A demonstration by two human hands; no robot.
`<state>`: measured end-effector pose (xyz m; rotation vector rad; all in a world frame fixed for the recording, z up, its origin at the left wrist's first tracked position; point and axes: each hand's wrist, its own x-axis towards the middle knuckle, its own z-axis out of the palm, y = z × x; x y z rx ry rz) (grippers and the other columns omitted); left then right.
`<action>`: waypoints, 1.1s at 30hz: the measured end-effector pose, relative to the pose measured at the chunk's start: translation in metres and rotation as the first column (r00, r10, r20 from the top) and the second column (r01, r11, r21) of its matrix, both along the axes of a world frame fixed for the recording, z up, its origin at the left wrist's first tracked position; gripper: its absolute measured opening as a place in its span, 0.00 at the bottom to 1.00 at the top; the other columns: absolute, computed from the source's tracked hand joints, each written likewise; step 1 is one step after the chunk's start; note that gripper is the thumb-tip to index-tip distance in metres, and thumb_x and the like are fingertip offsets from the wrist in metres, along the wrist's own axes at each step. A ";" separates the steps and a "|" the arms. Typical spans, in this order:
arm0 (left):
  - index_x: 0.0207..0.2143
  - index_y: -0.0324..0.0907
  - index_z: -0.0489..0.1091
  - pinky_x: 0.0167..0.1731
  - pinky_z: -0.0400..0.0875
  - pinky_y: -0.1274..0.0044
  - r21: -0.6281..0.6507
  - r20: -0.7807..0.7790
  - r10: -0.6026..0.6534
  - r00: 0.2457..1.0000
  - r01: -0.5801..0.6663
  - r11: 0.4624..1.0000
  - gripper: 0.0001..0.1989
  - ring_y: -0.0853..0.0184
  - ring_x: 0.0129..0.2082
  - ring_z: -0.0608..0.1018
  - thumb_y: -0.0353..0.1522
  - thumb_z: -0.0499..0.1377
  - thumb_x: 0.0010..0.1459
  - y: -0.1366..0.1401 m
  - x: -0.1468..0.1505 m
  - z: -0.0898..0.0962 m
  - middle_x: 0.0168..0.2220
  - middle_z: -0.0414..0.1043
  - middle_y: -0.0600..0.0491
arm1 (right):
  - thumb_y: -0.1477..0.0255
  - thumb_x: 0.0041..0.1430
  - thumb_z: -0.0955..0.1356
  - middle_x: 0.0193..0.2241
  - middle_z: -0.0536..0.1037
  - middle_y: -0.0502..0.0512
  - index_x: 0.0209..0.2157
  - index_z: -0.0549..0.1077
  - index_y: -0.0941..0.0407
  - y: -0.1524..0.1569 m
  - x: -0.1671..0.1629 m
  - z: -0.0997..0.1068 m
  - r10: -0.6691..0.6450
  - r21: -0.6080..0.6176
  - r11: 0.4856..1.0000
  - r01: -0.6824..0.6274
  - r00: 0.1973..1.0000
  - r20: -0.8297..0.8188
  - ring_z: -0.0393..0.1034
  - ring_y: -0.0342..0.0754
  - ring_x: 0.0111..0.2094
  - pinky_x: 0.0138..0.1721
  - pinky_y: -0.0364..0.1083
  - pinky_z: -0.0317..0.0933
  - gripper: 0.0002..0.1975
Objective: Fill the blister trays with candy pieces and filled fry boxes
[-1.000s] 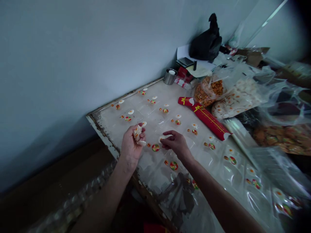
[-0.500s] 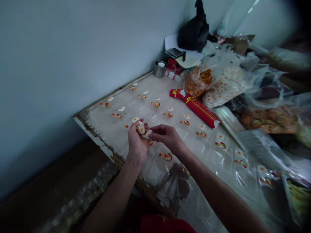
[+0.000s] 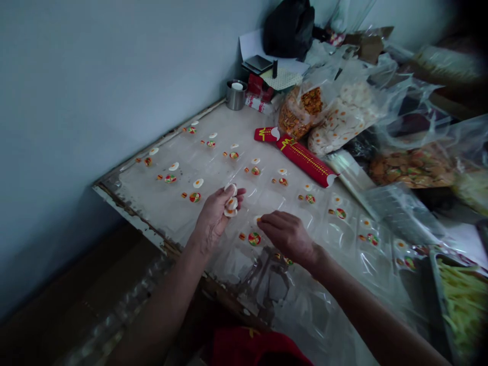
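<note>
Several miniature fried eggs (image 3: 231, 204), white with orange yolks, lie in my left hand (image 3: 214, 213), its fingers curled round them above the table. My right hand (image 3: 290, 235) is lower and to the right, its fingertips pinched on a single fried egg (image 3: 257, 219) at the surface of a clear plastic sheet. Just below that egg are a round miniature pizza (image 3: 254, 239) and a tiny burger (image 3: 242, 236). Similar groups of egg, burger and pizza-like pieces run in rows across the clear moulded plastic (image 3: 335, 236).
Red printed cartons (image 3: 307, 161) lie behind the rows. Clear bags of orange pieces (image 3: 295, 114), fried eggs (image 3: 343, 119) and brownish pieces (image 3: 414, 170) crowd the right. A metal cup (image 3: 236, 95) stands by the wall, and a tray of yellow strips (image 3: 461, 300) sits at the right edge.
My right hand has moved away from my left palm, down and right, with one fried egg brought to the plastic. The camera view has shifted slightly.
</note>
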<state>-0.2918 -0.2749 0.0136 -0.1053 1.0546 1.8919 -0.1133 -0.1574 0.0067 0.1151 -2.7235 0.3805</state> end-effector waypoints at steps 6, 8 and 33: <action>0.39 0.36 0.77 0.26 0.71 0.84 -0.048 -0.123 -0.104 0.987 0.099 0.994 0.14 0.74 0.27 0.77 0.35 0.71 0.52 -0.011 0.013 -0.003 0.37 0.80 0.46 | 0.77 0.68 0.63 0.43 0.81 0.63 0.46 0.78 0.58 -0.011 0.003 -0.009 0.038 0.049 0.998 -0.046 0.989 0.145 0.73 0.53 0.42 0.43 0.51 0.65 0.12; 0.42 0.37 0.78 0.26 0.71 0.83 -0.068 -0.168 -0.162 0.972 0.153 0.986 0.18 0.74 0.26 0.76 0.36 0.72 0.50 -0.010 0.018 -0.001 0.36 0.80 0.46 | 0.75 0.69 0.63 0.43 0.81 0.61 0.51 0.77 0.56 -0.010 0.003 0.001 -0.164 -0.200 0.962 0.186 0.979 0.121 0.74 0.53 0.42 0.45 0.51 0.66 0.14; 0.42 0.37 0.79 0.17 0.64 0.84 -0.296 -0.442 -0.510 0.738 0.417 0.859 0.23 0.73 0.23 0.73 0.43 0.71 0.47 0.010 0.006 0.010 0.36 0.79 0.46 | 0.76 0.48 0.72 0.27 0.79 0.47 0.39 0.82 0.53 0.025 0.067 0.018 -0.193 -0.837 0.190 0.513 0.855 0.481 0.70 0.44 0.28 0.31 0.42 0.62 0.14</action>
